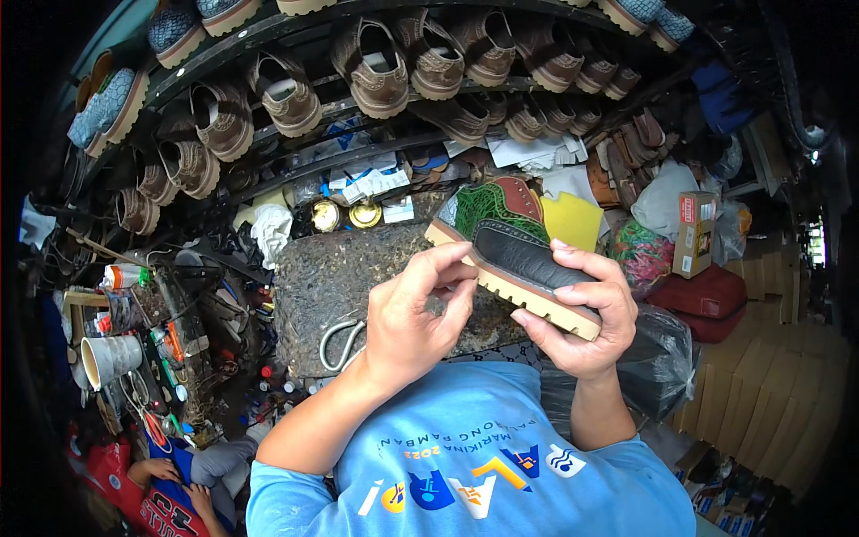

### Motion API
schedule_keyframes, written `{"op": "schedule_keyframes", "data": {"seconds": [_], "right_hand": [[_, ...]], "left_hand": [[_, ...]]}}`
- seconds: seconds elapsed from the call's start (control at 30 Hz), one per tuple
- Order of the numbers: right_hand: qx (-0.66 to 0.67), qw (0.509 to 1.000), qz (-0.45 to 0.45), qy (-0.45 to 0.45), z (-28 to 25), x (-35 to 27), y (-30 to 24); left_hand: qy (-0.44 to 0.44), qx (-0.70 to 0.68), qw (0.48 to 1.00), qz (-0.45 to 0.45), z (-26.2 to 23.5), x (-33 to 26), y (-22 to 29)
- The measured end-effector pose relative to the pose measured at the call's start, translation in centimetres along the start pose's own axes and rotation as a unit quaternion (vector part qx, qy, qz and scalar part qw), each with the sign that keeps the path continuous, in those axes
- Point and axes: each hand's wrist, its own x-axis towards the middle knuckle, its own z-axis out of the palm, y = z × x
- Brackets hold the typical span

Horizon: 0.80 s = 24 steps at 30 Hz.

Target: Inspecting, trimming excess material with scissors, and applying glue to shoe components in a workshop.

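The right hand (582, 309) gripped the shoe (510, 246), sole toward the left hand (416, 318), whose fingers pinched its edge.

Bare worktop (358, 268) below the hands; shoe racks (376, 76) above, clutter (161, 331) left.

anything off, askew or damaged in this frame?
Nothing clearly damaged. The multicoloured leather shoe with cream ridged sole is tilted on its side in the right hand; the left hand touches its sole edge. The stained grey work block is heavily smeared.
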Motion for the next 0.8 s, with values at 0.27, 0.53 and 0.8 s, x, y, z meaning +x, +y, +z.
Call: {"op": "schedule_keyframes", "data": {"seconds": [0.27, 0.53, 0.8], "right_hand": [[0.001, 1.0, -0.006, 0.001, 0.0, -0.1, 0.2], [0.002, 1.0, -0.001, 0.02, 0.4, 0.2, -0.1], [0.016, 1.0, -0.001, 0.016, 0.9, 0.5, -0.4]], "left_hand": [[0.016, 0.033, 0.999, -0.029, -1.3, 0.5, -1.5], [-0.059, 0.096, 0.99, 0.079, -1.2, 1.0, -0.2], [-0.048, 0.007, 0.993, -0.103, -1.2, 1.2, 1.6]]}}
